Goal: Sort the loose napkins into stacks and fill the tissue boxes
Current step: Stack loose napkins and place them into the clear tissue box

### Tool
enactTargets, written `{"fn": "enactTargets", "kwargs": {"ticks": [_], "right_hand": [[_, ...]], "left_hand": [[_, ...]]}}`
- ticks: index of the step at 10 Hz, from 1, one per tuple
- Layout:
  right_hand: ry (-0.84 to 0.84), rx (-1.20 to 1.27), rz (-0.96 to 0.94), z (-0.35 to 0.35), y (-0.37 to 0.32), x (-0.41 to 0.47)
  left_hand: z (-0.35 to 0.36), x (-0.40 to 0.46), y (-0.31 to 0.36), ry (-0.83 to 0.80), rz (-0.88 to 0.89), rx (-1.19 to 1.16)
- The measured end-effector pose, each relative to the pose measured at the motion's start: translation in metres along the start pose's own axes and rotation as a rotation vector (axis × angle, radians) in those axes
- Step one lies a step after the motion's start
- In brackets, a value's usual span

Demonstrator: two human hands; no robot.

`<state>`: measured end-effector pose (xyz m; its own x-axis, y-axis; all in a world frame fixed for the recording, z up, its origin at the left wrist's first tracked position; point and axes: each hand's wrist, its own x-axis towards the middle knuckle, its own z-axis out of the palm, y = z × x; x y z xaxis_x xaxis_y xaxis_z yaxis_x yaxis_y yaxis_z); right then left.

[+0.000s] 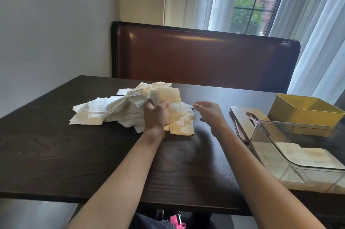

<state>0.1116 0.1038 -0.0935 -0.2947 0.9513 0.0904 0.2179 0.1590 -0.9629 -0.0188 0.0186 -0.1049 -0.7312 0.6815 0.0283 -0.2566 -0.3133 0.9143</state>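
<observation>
Many loose white paper napkins heaped mid dark wooden table. Left hand clenched on bunch at heap's right side; right hand just right of heap, fingers spread, empty. Clear plastic tissue box well right of heap, some napkins flat inside; yellow rectangular box beyond it. Risk: fistful too thick, sheets crumple or slide off table; uneven bunch may jam box. Labels, writing: none legible.

Matt paper napkins – dark grained wood table – glossy leather bench
</observation>
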Motion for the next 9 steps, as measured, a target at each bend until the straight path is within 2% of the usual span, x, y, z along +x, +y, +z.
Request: {"fn": "enactTargets", "kwargs": {"ticks": [2, 4, 6, 7, 8, 9], "right_hand": [[-0.124, -0.170, 0.042, 0.023, 0.004, 0.011], [-0.109, 0.008, 0.036, 0.023, 0.015, 0.016], [-0.167, 0.105, 0.066, -0.003, 0.018, 0.015], [-0.273, 0.107, 0.103, -0.020, 0.020, 0.010], [-0.332, 0.044, 0.143, -0.033, 0.022, 0.003], [-0.327, 0.062, 0.147, -0.041, 0.023, -0.002]], "left_hand": [[0.000, 0.001, -0.002, 0.037, 0.022, 0.053], [0.000, 0.002, -0.002, 0.046, -0.021, 0.065], [0.002, -0.004, 0.002, -0.040, -0.119, 0.020], [0.008, -0.012, 0.007, -0.096, -0.156, -0.040], [0.007, -0.013, 0.009, -0.086, -0.147, -0.046], [0.006, -0.012, 0.004, -0.079, -0.133, 0.006]]}}
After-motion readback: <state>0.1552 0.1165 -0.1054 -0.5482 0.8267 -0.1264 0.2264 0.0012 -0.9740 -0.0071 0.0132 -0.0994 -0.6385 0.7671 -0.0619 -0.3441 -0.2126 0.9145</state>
